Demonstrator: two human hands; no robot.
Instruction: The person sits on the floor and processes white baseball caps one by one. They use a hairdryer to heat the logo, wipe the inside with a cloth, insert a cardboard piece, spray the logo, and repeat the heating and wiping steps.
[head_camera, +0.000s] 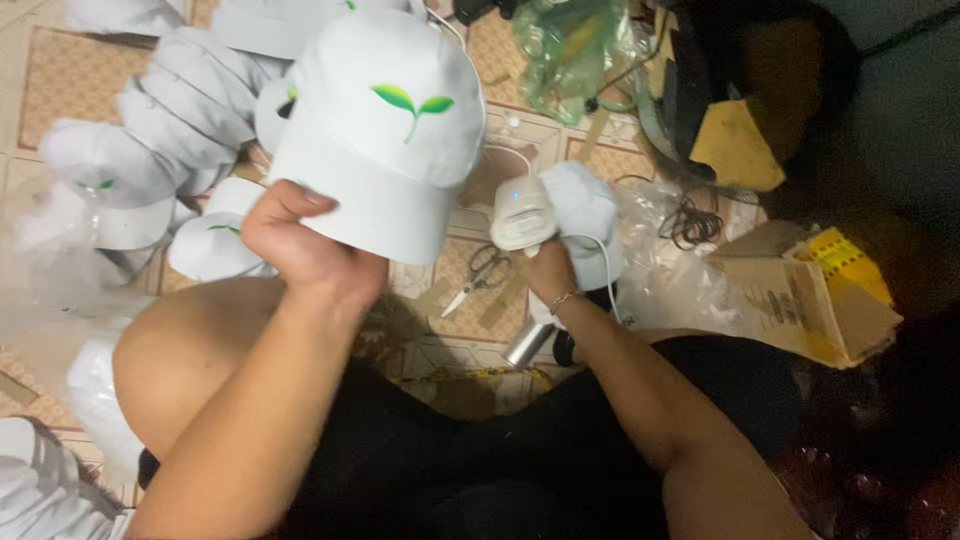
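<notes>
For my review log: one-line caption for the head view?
Left hand holds a white cap; right hand grips a white corded device.

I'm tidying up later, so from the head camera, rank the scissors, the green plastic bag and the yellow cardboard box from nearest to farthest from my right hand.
Measured from the right hand, which grips a small white device:
1. Scissors, on the floor just to its left.
2. Yellow cardboard box, off to the right.
3. Green plastic bag, up at the top of the view.
</notes>
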